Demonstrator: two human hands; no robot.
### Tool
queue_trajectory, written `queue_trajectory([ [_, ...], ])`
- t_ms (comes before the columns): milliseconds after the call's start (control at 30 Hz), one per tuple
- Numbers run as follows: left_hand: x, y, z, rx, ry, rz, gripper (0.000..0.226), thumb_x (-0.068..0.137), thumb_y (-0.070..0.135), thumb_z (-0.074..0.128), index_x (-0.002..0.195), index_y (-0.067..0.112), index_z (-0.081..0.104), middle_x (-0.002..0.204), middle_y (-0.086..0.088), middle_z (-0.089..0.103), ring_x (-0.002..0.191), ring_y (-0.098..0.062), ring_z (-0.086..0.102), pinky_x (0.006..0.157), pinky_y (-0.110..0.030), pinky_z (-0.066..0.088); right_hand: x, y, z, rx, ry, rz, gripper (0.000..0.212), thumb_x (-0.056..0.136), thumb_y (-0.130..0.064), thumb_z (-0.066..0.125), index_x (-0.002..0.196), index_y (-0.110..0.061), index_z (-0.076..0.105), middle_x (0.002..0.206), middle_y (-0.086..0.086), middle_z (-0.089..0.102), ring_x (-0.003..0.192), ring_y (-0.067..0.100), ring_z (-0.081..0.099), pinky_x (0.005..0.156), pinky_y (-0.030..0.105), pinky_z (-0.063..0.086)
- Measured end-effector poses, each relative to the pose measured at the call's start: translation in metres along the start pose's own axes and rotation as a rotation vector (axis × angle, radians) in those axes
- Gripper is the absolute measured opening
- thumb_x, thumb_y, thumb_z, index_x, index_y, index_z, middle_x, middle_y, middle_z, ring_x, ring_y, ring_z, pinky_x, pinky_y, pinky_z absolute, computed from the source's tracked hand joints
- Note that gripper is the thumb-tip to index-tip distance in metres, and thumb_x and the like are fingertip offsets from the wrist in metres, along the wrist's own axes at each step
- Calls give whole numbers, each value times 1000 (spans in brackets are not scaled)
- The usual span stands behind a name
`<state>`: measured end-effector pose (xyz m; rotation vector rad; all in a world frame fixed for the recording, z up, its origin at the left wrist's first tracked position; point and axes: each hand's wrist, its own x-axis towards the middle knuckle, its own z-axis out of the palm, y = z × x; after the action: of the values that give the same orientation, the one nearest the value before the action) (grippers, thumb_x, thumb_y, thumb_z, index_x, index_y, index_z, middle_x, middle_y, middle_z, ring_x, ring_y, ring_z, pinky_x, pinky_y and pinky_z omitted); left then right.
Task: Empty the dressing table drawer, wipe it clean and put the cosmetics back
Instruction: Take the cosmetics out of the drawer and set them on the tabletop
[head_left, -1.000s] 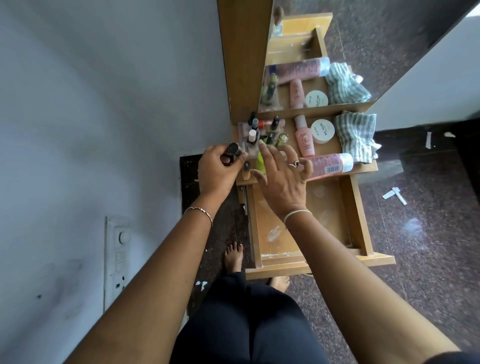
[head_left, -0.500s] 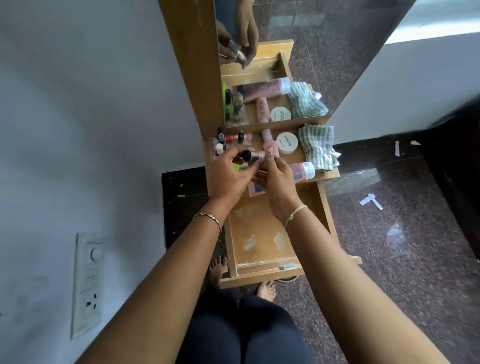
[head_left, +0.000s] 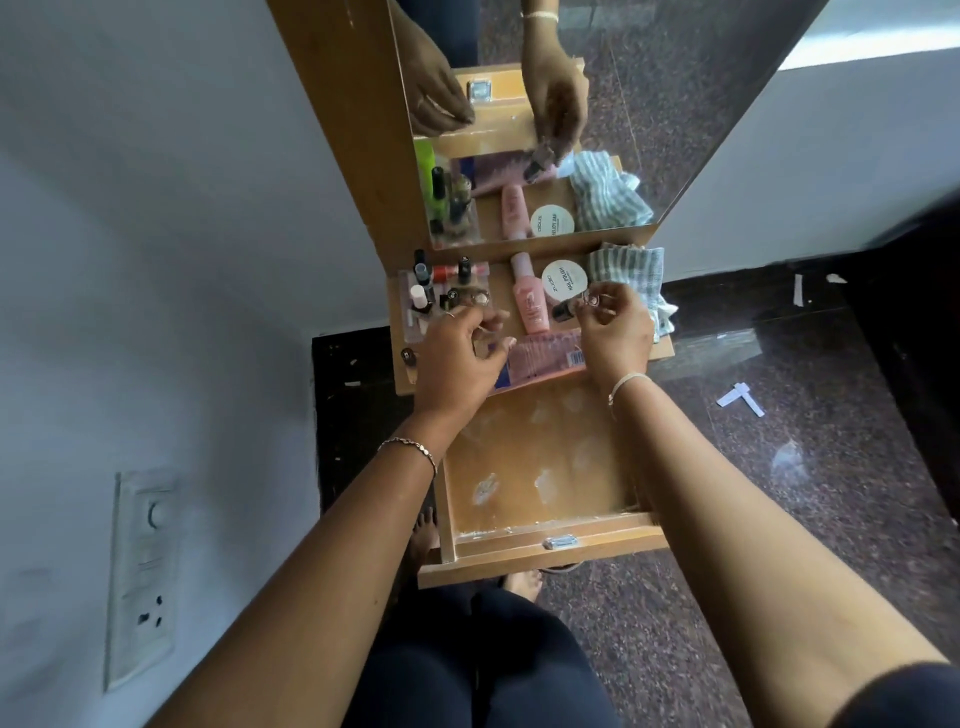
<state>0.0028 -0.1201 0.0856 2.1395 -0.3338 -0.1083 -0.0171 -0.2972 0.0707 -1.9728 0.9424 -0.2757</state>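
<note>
Right hand (head_left: 615, 332): fingertips pinching a small dark bottle (head_left: 565, 312), lying crosswise, cap end leftward, just beside the white jar (head_left: 565, 279).
Left hand (head_left: 462, 358): fingers loosely curled, nothing seen in them, over the tabletop by the organiser tray (head_left: 408, 317).
Drawer (head_left: 493, 540): pulled out, bare, white smudges inside; wiping looks due.
Cloth (head_left: 631, 270): bunched just beyond the right knuckles, far-right corner; right hand much nearer.
Hidden: left palm; bottle's label; cloth's near edge.
</note>
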Motion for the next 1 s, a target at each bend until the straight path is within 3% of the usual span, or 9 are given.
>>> queue_trajectory([
  [100, -3, -4, 13, 49, -16, 48, 22, 79, 12, 74, 100, 17, 69, 89, 5, 68, 85, -14, 63, 79, -36, 55, 9, 10, 3, -128, -28, -78, 21, 86, -9, 66, 105, -15, 65, 102, 1, 69, 90, 14, 64, 83, 23, 47],
  [167, -5, -5, 19, 63, -20, 46, 21, 79, 14, 74, 99, 20, 69, 86, 7, 67, 84, -16, 61, 78, -39, 54, 14, 13, 3, -174, -52, -108, 24, 86, -9, 65, 109, -15, 64, 106, 3, 69, 95, 18, 64, 83, 23, 44],
  [400, -9, -3, 35, 88, -50, 55, 21, 80, 11, 72, 98, 20, 68, 83, 8, 66, 83, -16, 59, 78, -38, 52, 22, 15, 0, -345, -129, -217, 35, 87, -5, 60, 121, -11, 63, 120, 9, 64, 110, 26, 58, 93, 29, 40],
  [600, -10, -5, 42, 94, -66, 23, 22, 79, 11, 71, 99, 20, 68, 86, 6, 66, 86, -17, 60, 79, -39, 52, 28, 17, 3, -333, -164, -235, 37, 87, -9, 63, 123, -14, 63, 120, 7, 64, 108, 24, 59, 95, 28, 42],
  [800, -10, -1, 48, 87, -75, 1, 21, 79, 10, 71, 98, 19, 68, 87, 4, 67, 87, -17, 62, 79, -40, 53, 29, 27, -3, -292, -194, -253, 41, 86, -6, 61, 126, -16, 61, 119, 5, 63, 104, 23, 62, 95, 37, 50],
  [1000, -11, 1, 57, 106, -80, 9, 20, 80, 12, 71, 98, 19, 68, 88, 4, 67, 86, -17, 62, 78, -40, 54, 25, 38, -20, -248, -98, -366, 43, 87, 1, 59, 127, -11, 60, 116, 10, 66, 105, 25, 61, 95, 33, 48],
])
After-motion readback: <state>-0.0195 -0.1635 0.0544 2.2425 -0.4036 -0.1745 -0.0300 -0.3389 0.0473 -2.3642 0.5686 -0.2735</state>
